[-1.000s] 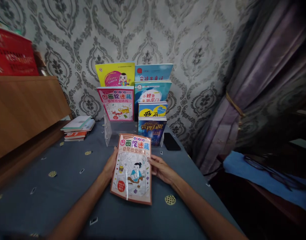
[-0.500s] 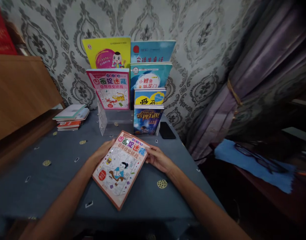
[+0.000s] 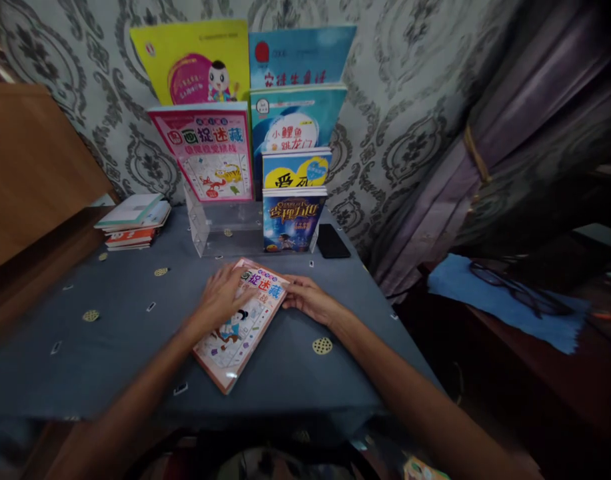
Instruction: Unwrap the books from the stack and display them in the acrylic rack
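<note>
An orange-bordered picture book [image 3: 246,333] with a seated figure on its cover lies aslant over the table in front of me. My left hand [image 3: 221,295] rests across the upper left of the cover, fingers stretched out and slightly blurred, hiding part of the title. At the book's upper right edge, my right hand [image 3: 309,299] pinches the corner between thumb and fingers. Behind it stands a clear acrylic rack [image 3: 225,237] holding upright books: a pink-bordered one [image 3: 212,157], a yellow one [image 3: 190,47], teal ones [image 3: 305,110] and a dark blue one [image 3: 292,230].
A phone [image 3: 334,241] lies right of the rack. Stacked books [image 3: 135,220] sit at the table's back left beside a wooden panel [image 3: 35,160]. On the right, glasses [image 3: 520,290] rest on a blue cloth [image 3: 500,303] near a tied curtain [image 3: 445,180].
My left hand has shifted from the book's left edge onto its cover, fingers extended. My right hand keeps hold of the right edge. The view has tilted downward.
</note>
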`<state>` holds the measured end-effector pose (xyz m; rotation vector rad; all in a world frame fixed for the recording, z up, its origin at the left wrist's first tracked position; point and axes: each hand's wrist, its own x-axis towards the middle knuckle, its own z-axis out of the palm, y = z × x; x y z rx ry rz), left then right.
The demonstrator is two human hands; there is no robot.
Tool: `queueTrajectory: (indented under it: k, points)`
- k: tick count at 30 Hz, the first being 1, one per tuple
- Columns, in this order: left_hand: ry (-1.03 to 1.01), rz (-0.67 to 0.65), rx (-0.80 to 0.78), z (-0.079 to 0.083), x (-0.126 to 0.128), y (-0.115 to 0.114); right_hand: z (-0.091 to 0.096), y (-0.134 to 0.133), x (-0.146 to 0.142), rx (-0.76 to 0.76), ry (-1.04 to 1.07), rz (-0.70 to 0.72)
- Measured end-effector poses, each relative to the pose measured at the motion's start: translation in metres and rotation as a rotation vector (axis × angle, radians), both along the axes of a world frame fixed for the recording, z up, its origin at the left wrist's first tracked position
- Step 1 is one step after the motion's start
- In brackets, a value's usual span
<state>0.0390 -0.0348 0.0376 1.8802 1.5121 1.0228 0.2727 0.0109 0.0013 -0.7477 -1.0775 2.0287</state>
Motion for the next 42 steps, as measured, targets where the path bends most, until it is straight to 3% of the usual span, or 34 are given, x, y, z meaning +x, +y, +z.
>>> queueTrajectory:
  k: [6, 9, 12, 20, 25, 29, 34, 38, 42]
  points:
    - [0.003, -0.146, -0.052, -0.024, 0.039, -0.037, -0.004, 0.0, 0.0, -0.043, 0.042, -0.029]
    - [0.128, -0.132, -0.04, -0.037, 0.041, -0.039, -0.002, -0.002, 0.0, -0.055, 0.077, -0.033]
    - [0.194, -0.121, -0.03, -0.04, 0.04, -0.036, 0.001, -0.002, 0.0, -0.058, 0.091, 0.003]
    - [0.179, -0.083, -0.041, -0.024, 0.045, -0.037, 0.007, -0.004, 0.0, -0.132, 0.125, 0.076]
    - [0.126, -0.089, -0.064, -0.026, 0.05, -0.038, 0.009, -0.012, -0.002, -0.098, 0.14, 0.184]
    - [0.303, -0.08, -0.128, -0.024, 0.055, -0.041, 0.01, -0.015, -0.002, -0.043, 0.158, 0.212]
    - [0.426, -0.099, -0.031, 0.0, 0.05, -0.041, 0.012, -0.015, -0.001, -0.023, 0.168, 0.204]
    - [0.501, -0.031, -0.009, 0.021, 0.046, -0.04, 0.013, -0.016, 0.0, -0.043, 0.157, 0.18]
    - [0.497, -0.024, 0.034, 0.022, 0.044, -0.037, 0.013, -0.017, -0.001, -0.042, 0.167, 0.156]
